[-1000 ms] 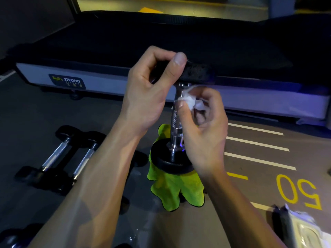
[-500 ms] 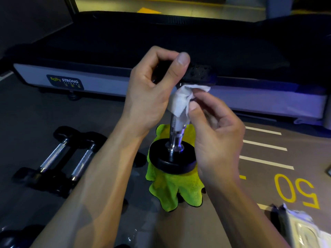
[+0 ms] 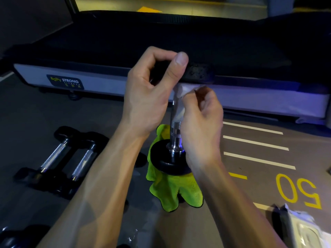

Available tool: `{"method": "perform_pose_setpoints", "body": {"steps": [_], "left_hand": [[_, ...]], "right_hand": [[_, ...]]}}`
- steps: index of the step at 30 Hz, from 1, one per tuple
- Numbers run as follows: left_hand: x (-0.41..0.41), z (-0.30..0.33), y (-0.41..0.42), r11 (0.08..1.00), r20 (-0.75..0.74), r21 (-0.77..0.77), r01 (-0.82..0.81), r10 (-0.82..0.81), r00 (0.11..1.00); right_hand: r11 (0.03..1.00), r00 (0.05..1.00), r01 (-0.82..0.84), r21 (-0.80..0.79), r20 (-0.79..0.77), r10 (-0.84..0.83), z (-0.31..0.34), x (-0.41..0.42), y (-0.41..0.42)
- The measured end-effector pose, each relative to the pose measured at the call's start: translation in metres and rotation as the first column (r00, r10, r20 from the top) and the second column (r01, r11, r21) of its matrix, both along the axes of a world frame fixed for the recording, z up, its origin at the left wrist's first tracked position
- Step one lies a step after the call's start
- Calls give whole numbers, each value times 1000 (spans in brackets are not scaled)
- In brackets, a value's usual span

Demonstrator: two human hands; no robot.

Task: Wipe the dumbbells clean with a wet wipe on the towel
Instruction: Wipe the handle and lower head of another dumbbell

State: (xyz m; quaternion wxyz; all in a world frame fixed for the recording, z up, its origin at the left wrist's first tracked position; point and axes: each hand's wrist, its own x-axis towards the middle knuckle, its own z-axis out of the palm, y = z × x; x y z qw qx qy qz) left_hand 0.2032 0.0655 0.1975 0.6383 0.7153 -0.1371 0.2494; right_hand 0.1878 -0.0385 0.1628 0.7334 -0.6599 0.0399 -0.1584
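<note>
A dumbbell (image 3: 176,140) stands upright at centre, its lower black plate resting on the green towel (image 3: 172,188) on the floor. The left hand (image 3: 152,93) is clamped on the upper plate, thumb across its near edge. The right hand (image 3: 200,122) is closed on a white wipe (image 3: 182,93), pressing it against the top of the chrome handle just under the upper plate. The right hand and wrist cover the right side of the handle and part of the lower plate; the left forearm crosses the floor left of the towel.

Two more dumbbells (image 3: 62,158) lie side by side on the floor to the left, well apart from the towel. A treadmill (image 3: 89,81) marked "BODY STRONG" runs across the far side. A wipe pack (image 3: 304,231) lies at the near right, beside yellow "50" floor markings (image 3: 299,192).
</note>
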Motion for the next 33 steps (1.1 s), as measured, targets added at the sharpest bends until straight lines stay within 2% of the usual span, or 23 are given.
{"method": "perform_pose_setpoints", "body": {"steps": [1,3,4,6,7,8,9,11,13,15,18,20,22,24,25,27,31,33], "left_hand": [[-1,0,1,1000,3,-17,6,-6,1000],[-3,-2,4,999,8,-44,13,-13,1000],[-4,-2,5,999,8,-50,14,-13,1000],[-4,-2,6,998,1,-61,12,-12,1000],[-3,-2,6,998,-4,-64,9,-9,1000],[-3,-1,5,998,-7,-65,2,-3,1000],[-2,-1,5,998,-8,-67,-7,7,1000],[-1,-2,4,998,-1,-68,-14,14,1000],[-2,-3,4,998,15,-57,-10,11,1000],[-3,-3,3,999,20,-41,-4,5,1000],[-6,0,-2,1000,22,-21,15,-14,1000],[-7,2,-5,999,30,-24,44,-43,999],[-9,3,-5,997,32,-39,60,-59,998],[-10,3,-5,996,6,-62,62,-61,998],[-10,3,-5,995,-9,-74,70,-71,997],[-10,3,-5,995,-3,-79,64,-64,998],[-8,3,-2,998,8,-42,40,-40,999],[-7,2,0,999,4,-23,24,-24,1000]], "right_hand": [[998,997,-65,-9,-47,65,2,4,-3],[965,962,-247,85,-94,255,3,13,-11],[924,929,-338,181,-96,358,2,17,-15],[756,838,-463,463,-50,544,6,18,-15],[711,819,-479,514,-29,573,7,18,-14],[738,838,-462,492,-31,545,5,18,-13],[816,877,-421,396,-53,478,4,17,-11],[940,943,-325,105,-40,330,3,9,-6],[976,981,-194,-99,-4,195,6,-3,4],[982,997,-48,-185,46,57,8,-9,13],[983,998,10,-183,55,0,7,-3,17],[982,999,-43,-185,18,47,9,3,11],[982,981,-188,-6,-48,188,15,10,4],[918,929,-332,218,-92,358,21,14,0],[903,917,-346,255,-112,383,23,15,-1],[915,931,-321,243,-98,353,23,11,1],[963,964,-266,50,-19,267,15,-7,0],[946,960,-281,160,28,280,12,-18,-4]]}}
